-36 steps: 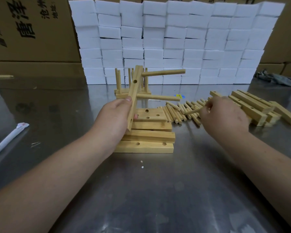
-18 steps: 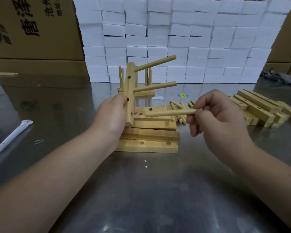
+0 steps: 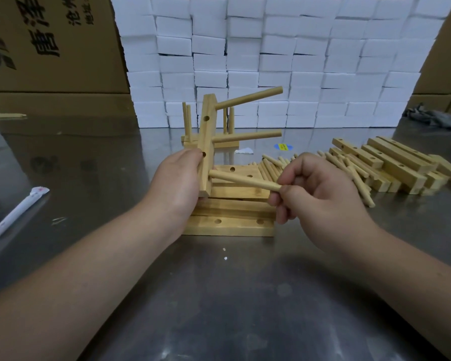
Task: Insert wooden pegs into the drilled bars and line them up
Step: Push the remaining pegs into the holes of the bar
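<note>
Gripping one drilled bar [image 3: 208, 142] upright in my left hand [image 3: 177, 178], over four flat bars [image 3: 229, 226] stacked on the table [image 3: 219, 295]. Two pegs stick out its right side, upper peg [image 3: 249, 98] and lower peg [image 3: 246, 136]. My right hand [image 3: 320, 194] pinches a third peg [image 3: 245, 180], tip touching the bar near its bottom end. The finished bar [image 3: 227, 145] behind holds four upright pegs.

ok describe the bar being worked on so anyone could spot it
In front of the wall of white blocks, above the flat stack of bars at mid-table, the left hand holds one bar. It alone stands upright, with two pegs jutting out to its right.
</note>
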